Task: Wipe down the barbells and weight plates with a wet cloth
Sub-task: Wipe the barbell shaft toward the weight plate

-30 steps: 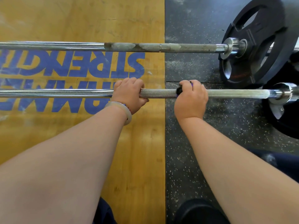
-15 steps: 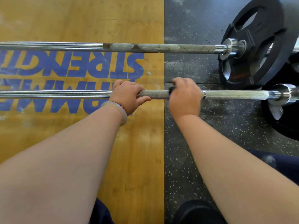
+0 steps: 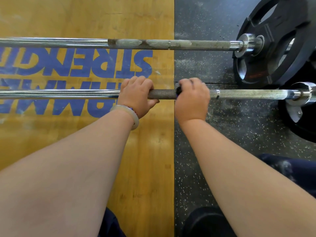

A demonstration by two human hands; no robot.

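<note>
Gripping the near barbell (image 3: 59,94) with both hands, we look straight down on it from the head view. Our left hand (image 3: 136,93) is curled over the top of the shaft where the smooth chrome meets the knurling, fingers on the far side and thumb tucked under on ours. Our right hand (image 3: 191,101) is clamped on the same bar just right of the left, with a short stretch of dark knurling bare between them. It is wrapped round a dark cloth (image 3: 178,91), of which only a small bunch pokes out at the hand's left edge, pressed against the bar. Right of that hand the knurling looks pale and chalky as far as the chrome collar (image 3: 304,90).

A pale bangle (image 3: 132,115) sits on our left wrist. Beyond the near barbell a second barbell (image 3: 68,42) lies parallel to it, its knurling blotched white, carrying a black weight plate (image 3: 277,53) at its right end. Another black plate (image 3: 301,127) hangs on the near barbell's own right end, partly out of view. Under the bar's left part is the wooden platform (image 3: 150,151) with blue lettering; under its right part, speckled black rubber flooring (image 3: 205,62).
</note>
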